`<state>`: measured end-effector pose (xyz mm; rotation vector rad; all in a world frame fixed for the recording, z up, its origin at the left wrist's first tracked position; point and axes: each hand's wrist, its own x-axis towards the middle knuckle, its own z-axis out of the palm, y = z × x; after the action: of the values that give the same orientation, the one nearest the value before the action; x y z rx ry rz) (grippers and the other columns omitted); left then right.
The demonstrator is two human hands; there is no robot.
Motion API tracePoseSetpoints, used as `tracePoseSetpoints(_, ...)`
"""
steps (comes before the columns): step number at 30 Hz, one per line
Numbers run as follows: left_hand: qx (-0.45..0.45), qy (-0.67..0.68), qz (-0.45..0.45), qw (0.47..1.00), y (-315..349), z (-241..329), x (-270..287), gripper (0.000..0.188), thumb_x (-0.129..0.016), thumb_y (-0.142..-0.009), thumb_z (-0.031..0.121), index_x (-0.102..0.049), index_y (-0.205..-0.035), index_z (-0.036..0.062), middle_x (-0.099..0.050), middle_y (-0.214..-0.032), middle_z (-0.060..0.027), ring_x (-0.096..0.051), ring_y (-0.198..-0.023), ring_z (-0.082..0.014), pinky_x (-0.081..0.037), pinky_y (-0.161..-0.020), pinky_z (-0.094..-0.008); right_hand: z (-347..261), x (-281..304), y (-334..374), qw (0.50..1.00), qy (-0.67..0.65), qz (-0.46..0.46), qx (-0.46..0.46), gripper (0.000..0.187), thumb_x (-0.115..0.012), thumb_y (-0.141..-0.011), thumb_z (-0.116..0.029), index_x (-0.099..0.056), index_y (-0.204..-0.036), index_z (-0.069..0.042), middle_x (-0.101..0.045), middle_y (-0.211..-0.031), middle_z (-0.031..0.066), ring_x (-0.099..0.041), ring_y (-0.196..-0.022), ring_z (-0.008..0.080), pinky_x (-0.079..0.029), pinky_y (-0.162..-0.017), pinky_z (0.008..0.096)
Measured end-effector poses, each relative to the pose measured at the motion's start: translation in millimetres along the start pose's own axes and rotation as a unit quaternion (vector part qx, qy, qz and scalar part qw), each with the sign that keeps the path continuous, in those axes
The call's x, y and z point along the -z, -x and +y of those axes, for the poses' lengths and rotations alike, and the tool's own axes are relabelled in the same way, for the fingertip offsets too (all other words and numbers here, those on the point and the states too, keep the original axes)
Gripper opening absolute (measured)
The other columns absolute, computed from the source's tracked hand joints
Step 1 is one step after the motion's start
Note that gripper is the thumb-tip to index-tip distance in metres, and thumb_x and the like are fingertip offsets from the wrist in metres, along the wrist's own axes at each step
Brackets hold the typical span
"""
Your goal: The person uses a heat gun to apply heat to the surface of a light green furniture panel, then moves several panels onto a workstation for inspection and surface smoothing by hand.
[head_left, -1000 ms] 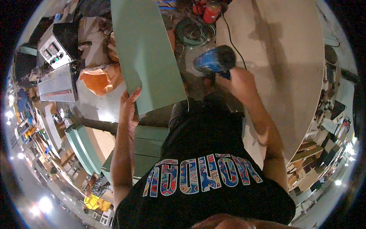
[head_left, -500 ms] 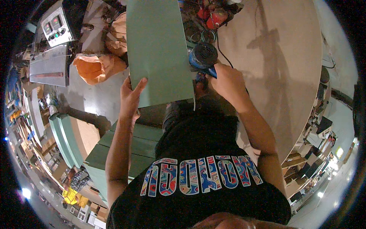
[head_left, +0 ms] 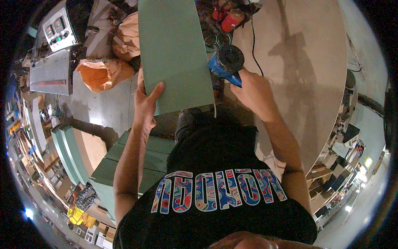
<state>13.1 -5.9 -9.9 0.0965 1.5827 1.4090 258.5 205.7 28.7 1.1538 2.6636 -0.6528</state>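
A long green panel (head_left: 174, 54) stretches away from me, its near end by my waist. My left hand (head_left: 146, 103) grips its left edge near the close corner, thumb on the top face and fingers underneath. In my right hand (head_left: 253, 91) is a blue and black power tool that looks like a heat gun (head_left: 227, 62), held by its handle beside the panel's right edge. Its round black end faces up, and its front end is hidden. At the near right corner a thin strip (head_left: 215, 110) hangs down from the panel's edge.
A broad pale board (head_left: 306, 83) stands on the right, with a black cord (head_left: 256, 54) against it. Left are an open brown paper bag (head_left: 93, 76) and a control box (head_left: 60, 31). Green panels (head_left: 118, 159) lie by my left forearm. Red objects (head_left: 231, 21) sit beyond the tool.
The heat gun has shifted slightly right and tilted, showing more of its blue side. Its cord has swung to the right. My left hand keeps the same hold on the panel.
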Motion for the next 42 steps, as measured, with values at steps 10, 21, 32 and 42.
tracePoseSetpoints(10, -0.011, 0.032, -0.006, 0.999, 0, -5, -7, 0.049, -0.073, -0.096, 0.012, -0.054, -0.142, 0.0092, -0.068, -0.124, -0.01, -0.071, -0.101, -0.0242, -0.062, -0.081, -0.039, -1, 17, 13, 1.0, -0.005, 0.011, 0.005, 0.03, -0.076, -0.087, -0.028, -0.063, -0.097, -0.003, -0.072, -0.086, 0.0219, -0.071, -0.08, 0.0432, -0.056, -0.072, 0.0542)
tracePoseSetpoints(21, 0.017, 0.063, 0.007, 0.998, 3, -2, -19, 0.054, -0.072, -0.097, 0.009, -0.051, -0.146, 0.0117, -0.067, -0.128, -0.0122, -0.071, -0.103, -0.0272, -0.064, -0.08, -0.0427, 0, 39, 37, 1.0, 0.016, -0.006, -0.011, 0.035, -0.078, -0.086, -0.03, -0.066, -0.106, -0.003, -0.071, -0.087, 0.0228, -0.069, -0.083, 0.0445, -0.055, -0.073, 0.0524)
tracePoseSetpoints(32, 0.002, 0.072, 0.041, 0.997, 13, 7, -41, 0.04, -0.072, -0.097, 0.01, -0.059, -0.133, -0.0011, -0.071, -0.118, -0.0112, -0.071, -0.096, -0.0201, -0.061, -0.082, -0.0349, 13, 39, 41, 1.0, 0.006, 0.011, -0.027, 0.033, -0.075, -0.087, -0.033, -0.064, -0.097, -0.003, -0.071, -0.089, 0.0222, -0.07, -0.083, 0.0438, -0.056, -0.074, 0.0545)
tracePoseSetpoints(42, 0.027, 0.052, 0.032, 0.998, 10, -4, -29, 0.052, -0.078, -0.093, 0.019, -0.057, -0.14, 0.0104, -0.068, -0.124, -0.0076, -0.068, -0.105, -0.0255, -0.06, -0.083, -0.0432, 17, 10, 29, 0.999, -0.036, -0.012, -0.032, 0.03, -0.074, -0.087, -0.029, -0.063, -0.099, -0.004, -0.071, -0.086, 0.0207, -0.07, -0.082, 0.0442, -0.056, -0.075, 0.0547)
